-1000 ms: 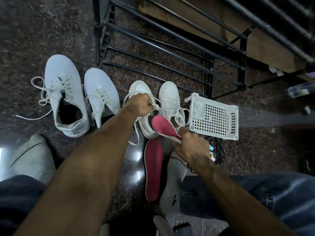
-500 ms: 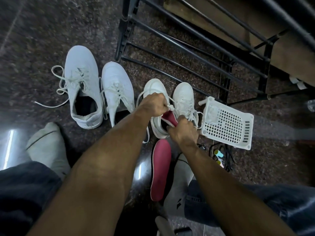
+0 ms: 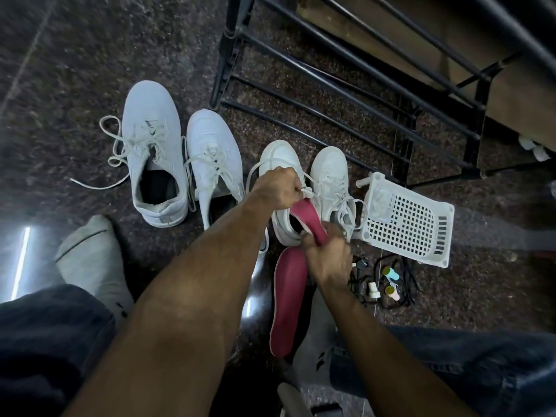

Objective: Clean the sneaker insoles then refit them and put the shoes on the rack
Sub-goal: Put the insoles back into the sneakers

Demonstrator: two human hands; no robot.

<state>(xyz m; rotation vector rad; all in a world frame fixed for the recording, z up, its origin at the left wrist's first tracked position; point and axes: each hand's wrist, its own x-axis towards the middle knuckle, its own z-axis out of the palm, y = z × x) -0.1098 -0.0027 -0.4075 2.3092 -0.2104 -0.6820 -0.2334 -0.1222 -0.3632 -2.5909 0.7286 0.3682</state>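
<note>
The left hand (image 3: 278, 188) pinches the sneaker (image 3: 282, 182) tongue, apparently with laces; the right hand (image 3: 326, 255) grips a red insole (image 3: 307, 216) angled into its opening.

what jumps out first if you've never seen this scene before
The pink insole at centre, which the right hand feeds into a white sneaker while the left hand pulls its tongue. A second pink insole lies on the floor below. Left, two larger white sneakers; behind, a black rack.
</note>
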